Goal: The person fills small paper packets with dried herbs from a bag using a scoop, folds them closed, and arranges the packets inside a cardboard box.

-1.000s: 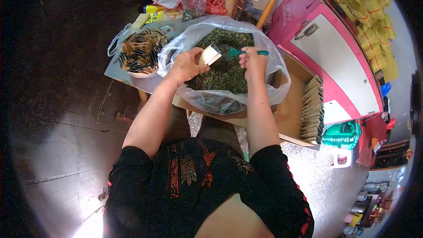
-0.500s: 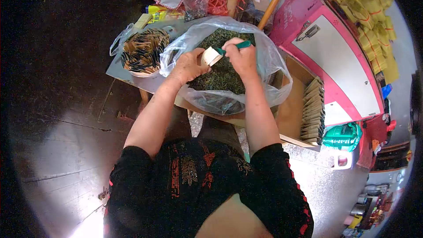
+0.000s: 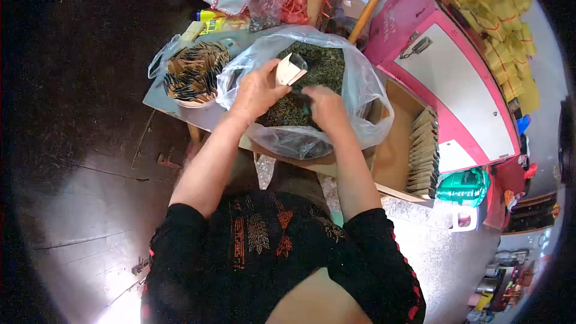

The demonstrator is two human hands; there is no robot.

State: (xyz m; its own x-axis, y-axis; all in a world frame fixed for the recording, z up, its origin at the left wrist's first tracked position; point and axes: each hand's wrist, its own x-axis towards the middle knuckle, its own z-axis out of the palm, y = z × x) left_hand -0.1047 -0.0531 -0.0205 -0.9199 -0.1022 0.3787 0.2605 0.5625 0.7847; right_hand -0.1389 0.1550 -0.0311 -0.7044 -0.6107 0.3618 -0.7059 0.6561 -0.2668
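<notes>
Green bag (image 3: 465,186): numbers there, looks like 12, something, 17, the middle unclear from here.
Pink cabinet (image 3: 402,21): pale lettering, I can't read it.
Yellow packet (image 3: 211,22): dark characters, too small.

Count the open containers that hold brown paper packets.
2. One is the round, pale tub left of the clear plastic bag of dried green leaves; the other is the brown cardboard box to the bag's right. More may be hidden behind the bag.
</notes>
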